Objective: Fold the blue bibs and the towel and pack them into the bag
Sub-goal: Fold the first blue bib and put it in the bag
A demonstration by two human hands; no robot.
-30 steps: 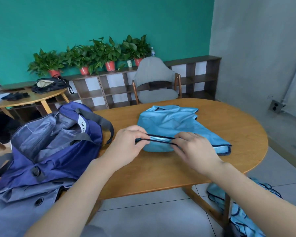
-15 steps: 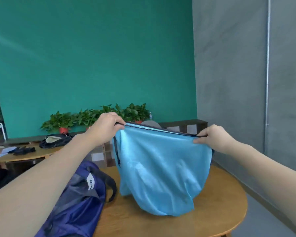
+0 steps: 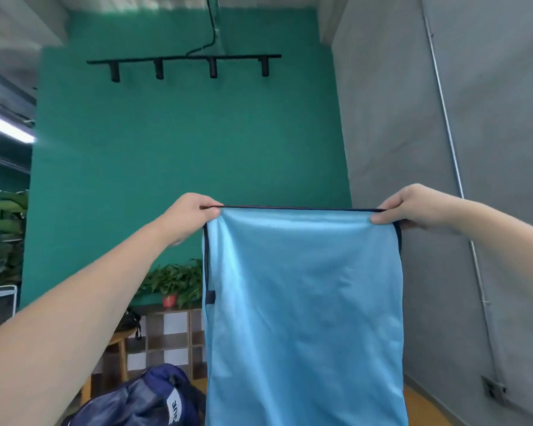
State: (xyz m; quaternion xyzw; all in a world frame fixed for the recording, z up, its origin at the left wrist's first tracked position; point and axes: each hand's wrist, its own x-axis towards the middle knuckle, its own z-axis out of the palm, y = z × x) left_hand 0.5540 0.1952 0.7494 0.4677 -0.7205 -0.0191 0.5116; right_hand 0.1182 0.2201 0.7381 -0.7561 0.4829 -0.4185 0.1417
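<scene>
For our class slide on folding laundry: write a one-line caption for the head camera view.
Both hands, left and right, pinch the top corners of a blue bib, holding it up above the bag.

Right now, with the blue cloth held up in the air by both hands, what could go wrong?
1. Each hand, left and right, only pinches a top corner of the blue bib; a slipping grip would let it droop.
2. The hanging bib hides the table, so it may land crooked or drape over the bag.

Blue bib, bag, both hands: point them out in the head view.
blue bib (image 3: 302, 302), head view, middle of the hanging cloth
bag (image 3: 142, 401), head view, dark blue top panel
left hand (image 3: 191, 212), head view, knuckles
right hand (image 3: 410, 207), head view, back of hand
</scene>
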